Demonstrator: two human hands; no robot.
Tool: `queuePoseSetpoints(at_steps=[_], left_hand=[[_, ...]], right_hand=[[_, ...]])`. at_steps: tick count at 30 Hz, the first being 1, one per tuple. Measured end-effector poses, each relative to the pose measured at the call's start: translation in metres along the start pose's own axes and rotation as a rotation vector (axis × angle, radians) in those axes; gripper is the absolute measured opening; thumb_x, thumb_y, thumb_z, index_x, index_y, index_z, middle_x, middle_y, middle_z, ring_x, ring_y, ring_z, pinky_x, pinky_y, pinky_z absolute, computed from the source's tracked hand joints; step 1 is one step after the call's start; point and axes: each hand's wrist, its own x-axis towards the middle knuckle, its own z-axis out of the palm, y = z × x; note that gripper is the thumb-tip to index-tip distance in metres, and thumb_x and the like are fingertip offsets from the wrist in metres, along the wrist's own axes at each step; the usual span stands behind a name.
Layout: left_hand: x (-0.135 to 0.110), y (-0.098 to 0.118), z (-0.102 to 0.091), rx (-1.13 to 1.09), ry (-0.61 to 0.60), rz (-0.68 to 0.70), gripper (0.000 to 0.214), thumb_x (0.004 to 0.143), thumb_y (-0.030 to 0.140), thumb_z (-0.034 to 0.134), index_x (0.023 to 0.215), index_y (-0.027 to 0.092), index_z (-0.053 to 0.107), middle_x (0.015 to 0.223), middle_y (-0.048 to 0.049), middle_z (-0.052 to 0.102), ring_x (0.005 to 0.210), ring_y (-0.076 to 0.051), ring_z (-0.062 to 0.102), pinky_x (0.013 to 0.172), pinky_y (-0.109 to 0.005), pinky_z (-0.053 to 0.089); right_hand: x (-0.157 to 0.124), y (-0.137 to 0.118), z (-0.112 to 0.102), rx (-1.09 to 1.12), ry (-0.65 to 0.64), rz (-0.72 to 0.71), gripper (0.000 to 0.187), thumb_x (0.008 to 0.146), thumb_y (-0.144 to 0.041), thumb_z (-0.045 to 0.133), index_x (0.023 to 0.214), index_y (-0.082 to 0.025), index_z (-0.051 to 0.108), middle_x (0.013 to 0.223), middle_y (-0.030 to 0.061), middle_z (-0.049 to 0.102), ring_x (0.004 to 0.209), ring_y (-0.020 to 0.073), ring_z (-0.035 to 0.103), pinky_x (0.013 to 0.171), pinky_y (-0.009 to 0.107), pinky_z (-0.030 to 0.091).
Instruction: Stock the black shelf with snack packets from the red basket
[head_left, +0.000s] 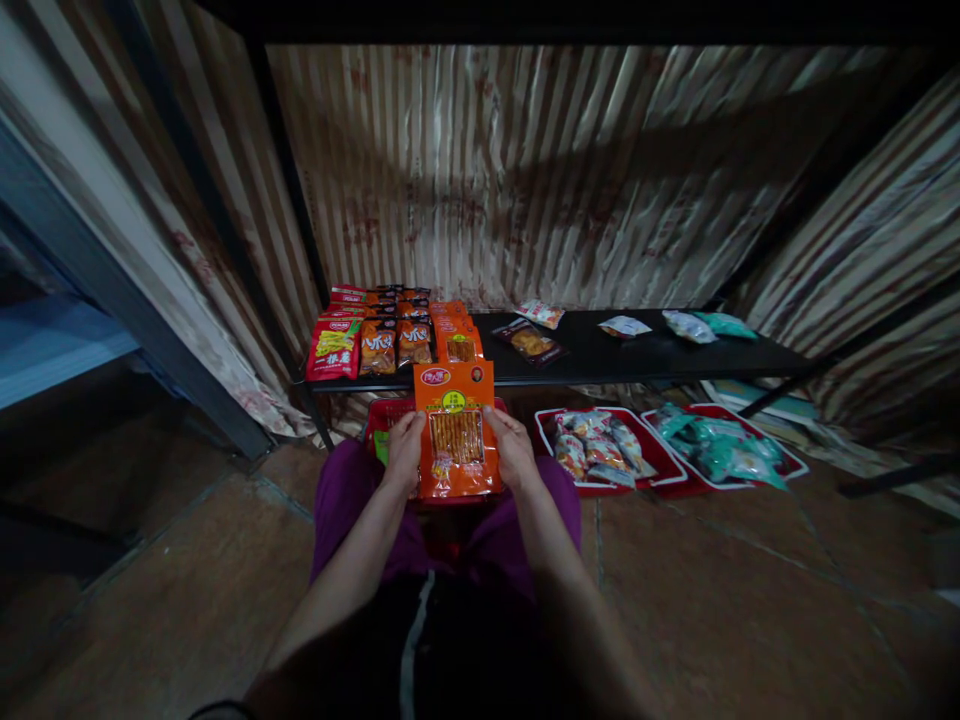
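Between my two hands I hold an orange snack packet (pixel 458 435) upright, its clear window showing brown strips. My left hand (pixel 406 449) is closed on its left edge, and my right hand (pixel 511 446) grips the right edge. Right behind it, a row of similar orange packets (pixel 460 345) stands on a black shelf (pixel 585 368). To their left are rows of dark packets with orange lettering (pixel 378 347) and red packets (pixel 334 346). A red basket (pixel 381 412) sits below the held packet, mostly hidden by it and my hands.
On the shelf's right part lie a dark packet (pixel 531 341), several pale packets (pixel 625 326) and a green packet (pixel 726 325). Two red baskets with white rims stand on the floor, one with white-orange packets (pixel 596 445), one with green packets (pixel 724 448). Striped curtain (pixel 480 180) hangs behind.
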Motion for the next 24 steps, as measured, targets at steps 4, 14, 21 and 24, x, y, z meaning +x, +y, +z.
queuePoseSetpoints(at_steps=[4,14,21,24], left_hand=[[0.001,-0.006,-0.001,0.004,0.035,0.008,0.029,0.069,0.044,0.062,0.075,0.017,0.061,0.073,-0.0007,0.065,0.068,-0.013,0.058,0.065,-0.022,0.045],[0.003,-0.008,-0.008,-0.033,0.048,0.007,0.024,0.065,0.040,0.062,0.072,0.017,0.059,0.069,0.0017,0.062,0.063,-0.012,0.055,0.063,-0.022,0.042],[0.003,-0.011,-0.009,-0.131,0.094,-0.024,0.026,0.059,0.038,0.069,0.070,0.017,0.062,0.071,0.0005,0.065,0.068,-0.014,0.058,0.067,-0.024,0.043],[0.002,-0.011,-0.008,-0.169,0.133,-0.053,0.027,0.057,0.037,0.072,0.074,0.017,0.064,0.075,-0.0005,0.067,0.072,-0.015,0.060,0.070,-0.026,0.044]], right_hand=[[-0.003,-0.002,-0.001,0.039,-0.014,0.057,0.040,0.058,-0.052,0.077,0.078,-0.017,0.072,0.071,0.0032,0.072,0.071,0.0211,0.066,0.065,0.030,0.049],[-0.012,-0.007,0.009,0.136,-0.031,0.109,0.039,0.057,-0.050,0.078,0.080,-0.020,0.069,0.068,-0.0010,0.071,0.058,0.0171,0.063,0.058,0.027,0.046],[-0.012,-0.005,0.010,0.134,-0.037,0.122,0.035,0.058,-0.051,0.078,0.073,-0.021,0.069,0.066,-0.0013,0.071,0.058,0.0169,0.062,0.056,0.027,0.046],[-0.009,-0.002,0.008,0.120,0.000,0.135,0.035,0.056,-0.050,0.079,0.077,-0.023,0.071,0.072,-0.0011,0.073,0.067,0.0187,0.066,0.062,0.029,0.050]])
